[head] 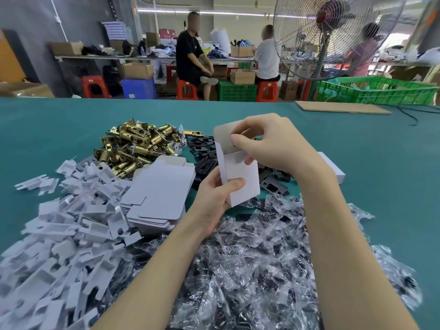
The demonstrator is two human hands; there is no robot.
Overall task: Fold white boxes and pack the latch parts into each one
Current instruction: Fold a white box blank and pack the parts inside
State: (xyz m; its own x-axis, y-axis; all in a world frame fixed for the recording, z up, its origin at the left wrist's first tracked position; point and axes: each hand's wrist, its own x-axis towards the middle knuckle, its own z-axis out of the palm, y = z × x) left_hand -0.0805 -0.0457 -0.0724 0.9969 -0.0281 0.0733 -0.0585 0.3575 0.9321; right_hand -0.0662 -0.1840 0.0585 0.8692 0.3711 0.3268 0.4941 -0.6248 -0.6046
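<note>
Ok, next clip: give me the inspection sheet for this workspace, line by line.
Surface: green table cover.
Job's things: open white box held upright; flat box blanks; brass latches; black plates; bagged parts; white inserts.
Clutter: cardboard sheet; a closed white box.
Hands: left hand grips the box base; right hand is at its top opening.
Cables: dark cord at the far right.
Surroundings: fan, green crate, seated workers.

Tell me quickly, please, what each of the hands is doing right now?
Left hand: grips the lower part of the white box.
Right hand: fingers curled at the box's open top flap.
</note>
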